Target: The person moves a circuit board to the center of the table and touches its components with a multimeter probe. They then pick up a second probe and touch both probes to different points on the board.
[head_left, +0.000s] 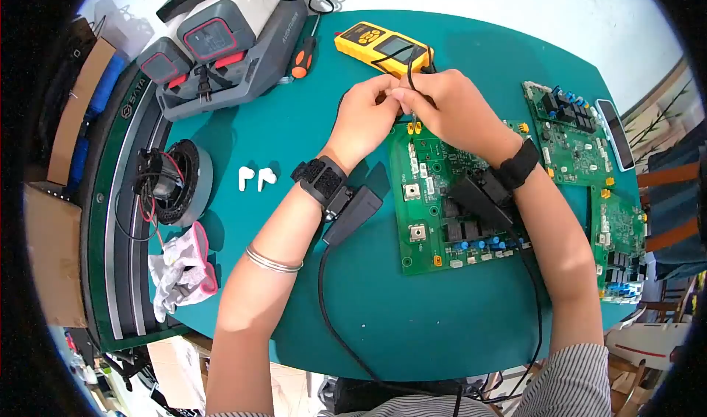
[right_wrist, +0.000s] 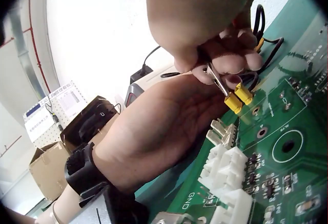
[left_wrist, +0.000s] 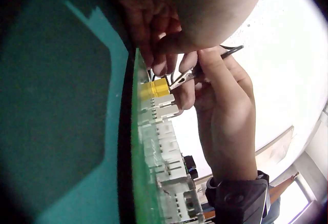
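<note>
The right hand [head_left: 455, 104] is pinching a metal clip [right_wrist: 219, 80], its nose pointing at two yellow connectors [right_wrist: 233, 104] just below the fingertips; whether the clip is biting or merely touching, the views are not making clear. The left hand [head_left: 364, 115] is crowding in beside it with fingers bent, and what it is holding, if anything, cannot be told. The narrow nose could be slipping off, since the block is offering little to bite; it could also be bridging to the twin connector standing right alongside if the right hand is tilting. The black lead [head_left: 410, 62] looping at the right hand could be tugging the clip sideways, and the packed fingers could be hiding a slip. The circuit board [head_left: 431, 211] lying beneath the right hand and forearm could be shifting on the desk [head_left: 456, 328] if the hands are pressing unevenly. The clip is gleaming as thin, tapering metal; the yellow blocks are looking like moulded plastic, while white connectors [right_wrist: 223, 170] on the person's side of the hands are standing in squared, slotted shapes. Beyond the hands, a yellow meter [head_left: 364, 40] is showing a boxy, round-cornered body.
</note>
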The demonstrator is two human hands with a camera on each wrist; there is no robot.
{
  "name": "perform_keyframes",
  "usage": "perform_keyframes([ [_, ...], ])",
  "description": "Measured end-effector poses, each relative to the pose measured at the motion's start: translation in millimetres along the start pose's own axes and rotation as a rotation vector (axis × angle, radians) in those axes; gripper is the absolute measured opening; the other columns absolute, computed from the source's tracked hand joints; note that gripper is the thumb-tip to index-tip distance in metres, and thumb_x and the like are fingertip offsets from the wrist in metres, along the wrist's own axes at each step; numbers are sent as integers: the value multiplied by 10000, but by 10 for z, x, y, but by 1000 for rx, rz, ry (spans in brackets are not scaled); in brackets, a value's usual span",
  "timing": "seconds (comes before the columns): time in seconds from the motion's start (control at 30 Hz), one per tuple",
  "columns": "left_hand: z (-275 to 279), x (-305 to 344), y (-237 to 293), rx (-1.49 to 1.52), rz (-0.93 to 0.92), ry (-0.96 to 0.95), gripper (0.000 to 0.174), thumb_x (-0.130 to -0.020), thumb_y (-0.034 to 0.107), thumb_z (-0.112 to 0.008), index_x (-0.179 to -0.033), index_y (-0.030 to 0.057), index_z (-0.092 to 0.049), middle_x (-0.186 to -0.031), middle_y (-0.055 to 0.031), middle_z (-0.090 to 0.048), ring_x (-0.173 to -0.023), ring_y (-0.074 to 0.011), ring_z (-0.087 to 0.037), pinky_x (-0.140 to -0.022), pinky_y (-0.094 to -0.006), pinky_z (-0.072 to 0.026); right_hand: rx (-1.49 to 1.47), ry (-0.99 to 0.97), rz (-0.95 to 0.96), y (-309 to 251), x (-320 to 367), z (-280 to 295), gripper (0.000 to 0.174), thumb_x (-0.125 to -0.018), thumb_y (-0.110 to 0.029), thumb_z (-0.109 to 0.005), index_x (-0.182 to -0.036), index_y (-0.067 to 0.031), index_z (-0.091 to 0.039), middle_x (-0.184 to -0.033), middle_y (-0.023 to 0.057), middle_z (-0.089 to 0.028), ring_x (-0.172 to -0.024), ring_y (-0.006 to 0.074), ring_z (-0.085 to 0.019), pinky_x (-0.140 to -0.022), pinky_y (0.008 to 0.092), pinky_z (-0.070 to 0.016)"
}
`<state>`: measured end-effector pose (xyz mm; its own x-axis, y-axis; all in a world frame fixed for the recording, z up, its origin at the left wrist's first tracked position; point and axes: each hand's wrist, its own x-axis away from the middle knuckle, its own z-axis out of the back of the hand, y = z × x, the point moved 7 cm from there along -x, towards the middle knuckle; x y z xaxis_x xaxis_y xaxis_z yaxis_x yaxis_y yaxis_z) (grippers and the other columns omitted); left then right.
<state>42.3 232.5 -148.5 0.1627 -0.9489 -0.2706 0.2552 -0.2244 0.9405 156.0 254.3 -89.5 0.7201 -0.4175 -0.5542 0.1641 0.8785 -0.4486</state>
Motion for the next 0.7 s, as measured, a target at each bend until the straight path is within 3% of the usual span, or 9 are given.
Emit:
perform_keyframes([
  [0.7,8,-9,-1,-19,-6,8,153,-877,129,-534,-833,14,-623,-708,-31,-607,-640,-106,-528,-589,-273,-421,35,0,23,-19,-10,10,279,-892,-234,-581,-715,-18,-574,-635,169,-580,-609,364,-576,-555,433,-450],
])
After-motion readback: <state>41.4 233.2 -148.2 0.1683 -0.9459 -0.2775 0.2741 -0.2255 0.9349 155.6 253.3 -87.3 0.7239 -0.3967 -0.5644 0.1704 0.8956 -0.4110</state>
